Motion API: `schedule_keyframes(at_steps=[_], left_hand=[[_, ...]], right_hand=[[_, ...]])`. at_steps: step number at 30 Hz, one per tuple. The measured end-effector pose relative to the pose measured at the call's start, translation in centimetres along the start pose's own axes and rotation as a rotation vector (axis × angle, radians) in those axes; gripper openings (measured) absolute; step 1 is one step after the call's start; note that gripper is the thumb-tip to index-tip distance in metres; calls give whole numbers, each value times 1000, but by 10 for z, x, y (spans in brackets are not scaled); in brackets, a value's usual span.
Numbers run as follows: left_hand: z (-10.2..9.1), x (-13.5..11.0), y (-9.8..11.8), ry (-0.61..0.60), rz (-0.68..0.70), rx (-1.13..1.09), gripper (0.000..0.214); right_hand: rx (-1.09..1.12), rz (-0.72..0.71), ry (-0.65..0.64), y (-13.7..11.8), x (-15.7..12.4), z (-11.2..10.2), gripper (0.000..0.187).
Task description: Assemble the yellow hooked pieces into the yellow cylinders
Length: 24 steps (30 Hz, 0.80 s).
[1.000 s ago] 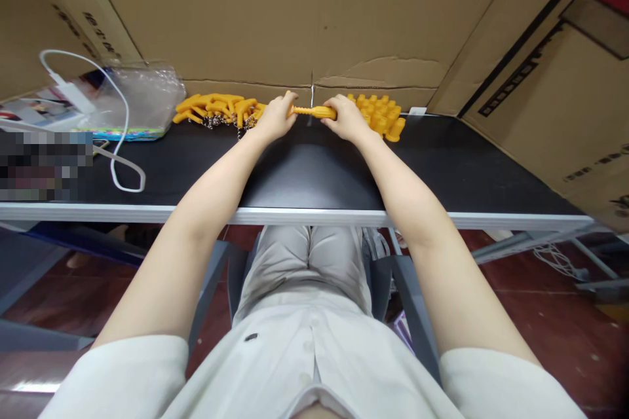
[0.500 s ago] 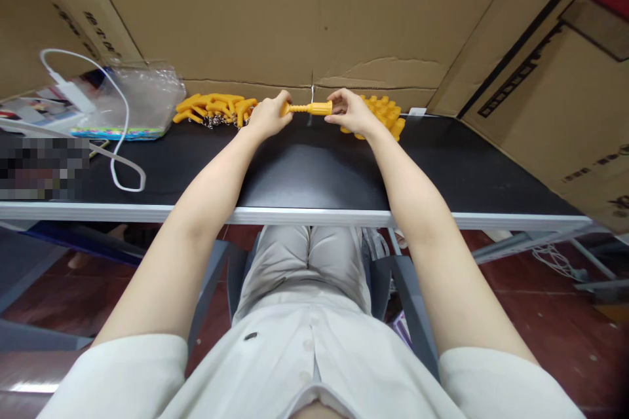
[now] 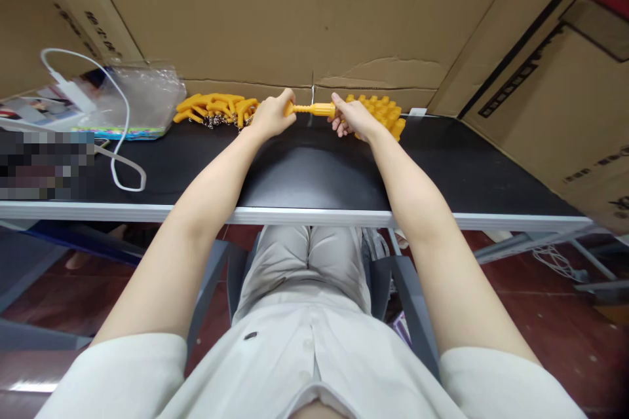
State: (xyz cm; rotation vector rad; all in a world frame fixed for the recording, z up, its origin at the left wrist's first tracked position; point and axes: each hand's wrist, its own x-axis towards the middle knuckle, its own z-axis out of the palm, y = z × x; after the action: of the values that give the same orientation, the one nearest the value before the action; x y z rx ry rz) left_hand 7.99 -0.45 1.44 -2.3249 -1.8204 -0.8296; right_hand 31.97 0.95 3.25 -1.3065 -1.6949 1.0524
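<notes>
Above the black table I hold a yellow plastic piece with a ribbed thin rod [image 3: 303, 109] and a wider sleeve [image 3: 322, 109] at its right end. My left hand [image 3: 272, 114] is closed around the left end, which the fingers hide. Against the sleeve's right end is my right hand [image 3: 356, 118], its thumb along the top and its other fingers loosely curled below. Just left of my left hand lies a heap of yellow branching pieces [image 3: 216, 107] with small metal chains. Several yellow cylindrical pieces [image 3: 386, 114] stand grouped behind and beside my right hand.
Cardboard walls [image 3: 246, 19] enclose the back and right of the black table [image 3: 314, 173]. A clear plastic bag [image 3: 142, 101] and a white cable [image 3: 128, 118] lie at the left. A small white tag [image 3: 417, 112] is at the back right.
My right hand has turned: its thumb now lies on top of the sleeve's end and its fingers have dropped below. The yellow piece has shifted slightly right; my left hand keeps its hold.
</notes>
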Motion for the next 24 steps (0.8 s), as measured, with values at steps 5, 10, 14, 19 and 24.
schedule_keyframes(at_steps=[5, 10, 14, 19, 24], left_hand=[[0, -1, -2, -3, 5, 3, 48], [0, 0, -4, -8, 24, -19, 49], [-3, -2, 1, -9, 17, -33, 52], [-10, -7, 11, -18, -31, -17, 53], [-13, -8, 11, -14, -51, -14, 54]], right_hand=[[1, 3, 4, -2, -2, 3, 78], [-8, -6, 7, -6, -6, 5, 77], [-14, 15, 37, -5, -4, 7, 81], [-7, 53, 12, -6, -6, 3, 86], [58, -14, -29, -6, -8, -6, 54]])
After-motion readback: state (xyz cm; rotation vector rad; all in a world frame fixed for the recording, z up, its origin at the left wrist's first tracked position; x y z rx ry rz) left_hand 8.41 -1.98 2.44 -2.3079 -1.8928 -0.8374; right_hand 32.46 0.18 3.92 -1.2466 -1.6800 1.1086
